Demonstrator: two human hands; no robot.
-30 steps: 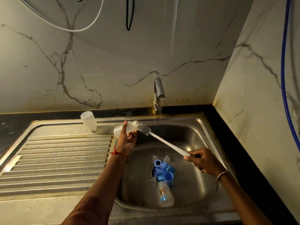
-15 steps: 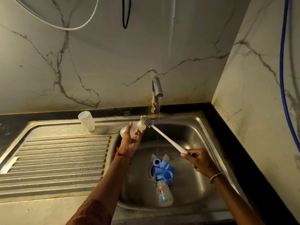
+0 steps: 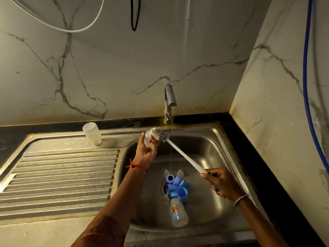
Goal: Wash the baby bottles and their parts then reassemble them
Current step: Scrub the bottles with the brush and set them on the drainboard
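Observation:
My left hand [image 3: 146, 152] grips a clear baby bottle [image 3: 148, 138] over the back left of the sink basin [image 3: 210, 150]. My right hand [image 3: 219, 182] holds the white handle of a bottle brush [image 3: 179, 150], whose grey bristle head lies against the bottle's mouth. A thin stream of water falls from the tap [image 3: 170, 98] just right of the brush head. At the drain lie several blue caps and rings [image 3: 176, 187], clear teats [image 3: 180, 172] and another clear bottle [image 3: 178, 216] on its side. A third bottle [image 3: 92, 133] stands upside down on the sink's back ledge.
A ribbed steel draining board [image 3: 58, 179] fills the left side. Marble walls close in behind and on the right, with a blue hose [image 3: 307, 68] hanging on the right wall. A black counter edge [image 3: 249, 139] borders the sink.
My left hand has lifted the bottle up and toward the tap. The brush head, which was beside the bottle's mouth, now lies against it.

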